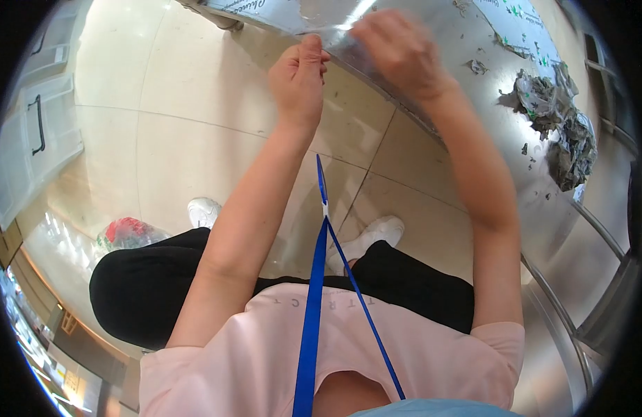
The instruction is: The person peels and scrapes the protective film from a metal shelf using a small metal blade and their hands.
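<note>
My left hand [301, 73] is closed at the front edge of a shiny metal table [432, 90], its thumb and fingers pinched together. What it grips, if anything, is too small to make out. Over the metal surface, to the right of it, my right hand [397, 52] is smeared by motion, so its fingers cannot be read clearly. Printed film [262, 10] covers part of the table near the left hand, and more printed film [519, 28] lies beyond the right hand. Crumpled grey scraps of film [543, 101] are heaped on the table's right side.
Small torn bits lie around the heap. Metal rails [602, 229] run along the right. At the left are translucent drawers [39, 132] with dark handles. A plastic bag with red contents [126, 233] sits on the floor by my knee. A blue lanyard [313, 306] hangs before me.
</note>
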Demonstrator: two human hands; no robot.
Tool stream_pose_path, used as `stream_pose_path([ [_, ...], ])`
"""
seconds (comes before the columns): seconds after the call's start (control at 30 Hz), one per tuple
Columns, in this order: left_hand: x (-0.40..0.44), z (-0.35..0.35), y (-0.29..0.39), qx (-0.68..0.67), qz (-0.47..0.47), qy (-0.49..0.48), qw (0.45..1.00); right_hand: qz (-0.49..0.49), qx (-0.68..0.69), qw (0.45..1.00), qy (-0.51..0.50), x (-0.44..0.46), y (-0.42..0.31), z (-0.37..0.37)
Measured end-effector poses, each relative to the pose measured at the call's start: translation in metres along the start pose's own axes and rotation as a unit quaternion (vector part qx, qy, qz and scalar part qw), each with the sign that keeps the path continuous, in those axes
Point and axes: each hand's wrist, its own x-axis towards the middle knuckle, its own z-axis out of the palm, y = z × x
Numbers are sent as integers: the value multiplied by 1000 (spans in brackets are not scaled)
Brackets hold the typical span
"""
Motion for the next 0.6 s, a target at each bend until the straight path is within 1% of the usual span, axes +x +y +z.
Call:
stream_pose_path([
  [0.03, 1, -1, -2, 40, 69, -13, 997, 26, -28, 999, 16, -6, 4, -7],
  [0.1, 15, -5, 1, 170, 215, 29, 961, 80, -87, 993, 26, -26, 29, -9],
  [0.13, 21, -9, 4, 233, 283, 51, 929, 106, -115, 987, 30, -34, 39, -8],
  [0.17, 28, -15, 10, 338, 345, 41, 875, 120, -119, 985, 23, -39, 45, -7],
  [0.27, 38, -22, 18, 421, 398, -20, 815, 154, -134, 979, -4, -42, 51, -4],
  [0.33, 40, -23, 18, 418, 388, -45, 820, 167, -150, 974, -30, -36, 44, 0],
  [0.43, 40, -20, 24, 427, 350, -82, 830, 143, -32, 989, 34, -19, 20, 5],
  [0.47, 39, -18, 26, 432, 331, -94, 833, 146, 31, 988, 37, -9, 11, 6],
  [0.53, 40, -15, 27, 410, 289, -74, 862, 153, 156, 975, 45, 14, -6, 8],
  [0.6, 43, -12, 26, 377, 256, -64, 888, 164, 220, 962, 13, 20, -10, 24],
])
